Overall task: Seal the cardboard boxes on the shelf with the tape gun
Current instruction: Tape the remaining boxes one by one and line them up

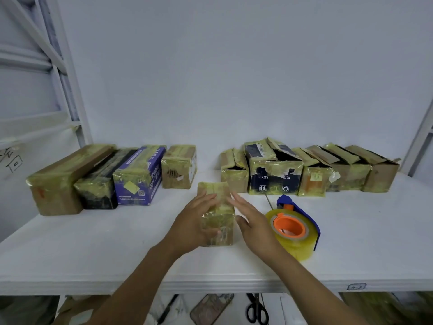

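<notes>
A small cardboard box (216, 202) wrapped in yellowish tape lies on the white shelf (93, 242), long side pointing away from me. My left hand (195, 221) grips its left side, thumb across the near end. My right hand (253, 221) hovers beside its right side with fingers straight, close to the box. The tape gun (295, 227), blue frame with an orange hub and a yellow tape roll, lies on the shelf just right of my right hand.
Closed taped boxes (98, 177) line the back left. Several boxes with raised flaps (304, 170) line the back right. Scissors (256, 308), a phone and a pen lie on the level below the shelf's front edge.
</notes>
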